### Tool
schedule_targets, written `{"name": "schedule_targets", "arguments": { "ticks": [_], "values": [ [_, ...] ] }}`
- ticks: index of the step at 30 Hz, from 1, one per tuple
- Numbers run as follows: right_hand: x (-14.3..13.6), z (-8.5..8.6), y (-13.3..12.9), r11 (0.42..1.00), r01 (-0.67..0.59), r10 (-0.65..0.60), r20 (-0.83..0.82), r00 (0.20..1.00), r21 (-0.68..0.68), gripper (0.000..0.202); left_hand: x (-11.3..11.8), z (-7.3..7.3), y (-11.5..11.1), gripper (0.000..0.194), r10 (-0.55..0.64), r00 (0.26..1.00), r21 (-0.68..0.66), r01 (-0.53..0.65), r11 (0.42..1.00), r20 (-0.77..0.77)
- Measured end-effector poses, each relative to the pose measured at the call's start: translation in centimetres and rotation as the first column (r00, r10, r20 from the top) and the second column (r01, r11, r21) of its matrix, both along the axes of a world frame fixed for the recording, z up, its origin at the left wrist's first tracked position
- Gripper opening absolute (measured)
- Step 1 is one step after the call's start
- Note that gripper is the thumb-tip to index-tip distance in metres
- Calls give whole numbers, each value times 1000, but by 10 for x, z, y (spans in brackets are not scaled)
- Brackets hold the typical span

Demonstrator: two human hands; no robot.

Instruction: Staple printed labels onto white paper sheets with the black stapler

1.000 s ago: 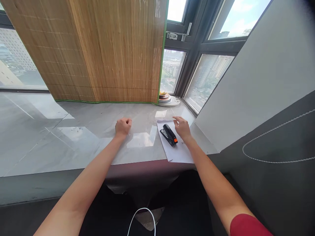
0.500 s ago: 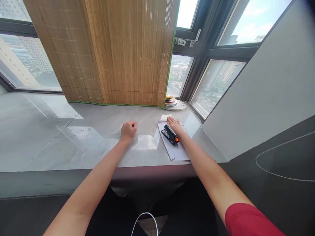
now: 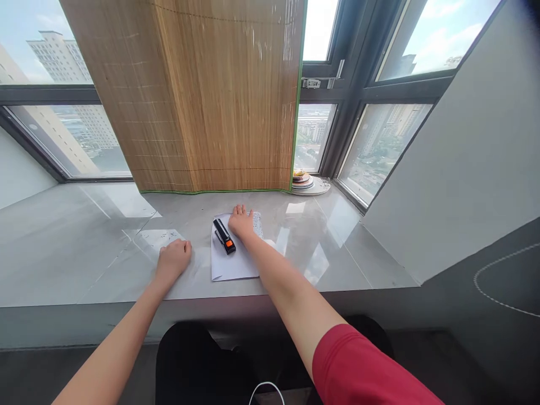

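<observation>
My right hand (image 3: 242,222) lies flat on white papers (image 3: 228,267), fingers stretched toward the window. A black stapler (image 3: 224,236) with an orange part at its near end rests on the papers, just left of that hand. Some patterned or printed paper (image 3: 258,225) shows at the right of the stack, partly covered by my hand and forearm. Away to the left, my left hand (image 3: 175,257) is curled into a fist on the sill, apart from the papers. No object shows in it.
The grey tiled window sill (image 3: 126,270) ends at a front edge above my knees. A bamboo blind (image 3: 236,107) hangs at the back, with stacked plates (image 3: 310,184) beside its lower right corner. A white cable loop (image 3: 266,387) shows below.
The papers and stapler have slid left along the sill under my flat right hand. My left fist has moved left too, and the view has shifted somewhat.
</observation>
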State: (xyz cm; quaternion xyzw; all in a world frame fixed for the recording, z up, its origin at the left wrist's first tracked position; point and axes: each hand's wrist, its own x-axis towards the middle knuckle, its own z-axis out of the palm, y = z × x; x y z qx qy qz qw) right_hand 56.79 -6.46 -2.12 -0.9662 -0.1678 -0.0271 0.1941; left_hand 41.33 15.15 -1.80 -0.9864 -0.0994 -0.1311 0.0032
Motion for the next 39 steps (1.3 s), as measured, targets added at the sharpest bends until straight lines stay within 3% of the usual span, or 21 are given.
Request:
{"name": "schedule_targets", "arguments": {
  "ticks": [5,10,15,26,28,30,32,34,36,39],
  "values": [
    [-5,0,52,994,-107,108,-32,994,27,68,4,-1,-6,46,-18,1000,-6,18,1000,-4],
    [-9,-2,46,995,-87,88,-34,996,42,70,0,5,-5,47,-25,1000,-58,26,998,16],
    [-15,-2,10,999,-35,36,-29,999,27,71,-4,9,-8,45,-37,999,-64,39,997,34],
    [-32,-2,-108,991,122,-123,-10,992,-60,70,-9,7,-15,38,-46,999,-91,48,995,25],
    [-31,-2,-117,987,142,-143,-9,990,-69,70,-9,7,-30,35,-105,991,-120,115,986,84],
    [-30,-3,-120,987,142,-143,-9,990,-77,69,-6,5,-57,27,-232,950,-178,270,946,208],
    [-29,-4,-121,987,140,-140,5,990,-73,68,-1,0,-91,32,-420,863,-253,489,835,282],
    [-28,-6,-121,990,138,-137,30,990,-33,68,6,-5,-123,48,-562,788,-320,615,721,251],
    [-27,-5,-121,988,127,-132,57,990,83,66,11,-9,-146,67,-601,784,-358,612,705,157],
    [-27,4,-125,958,107,-142,116,983,267,57,14,-11,-158,79,-575,814,-376,560,738,84]
  ]
}}
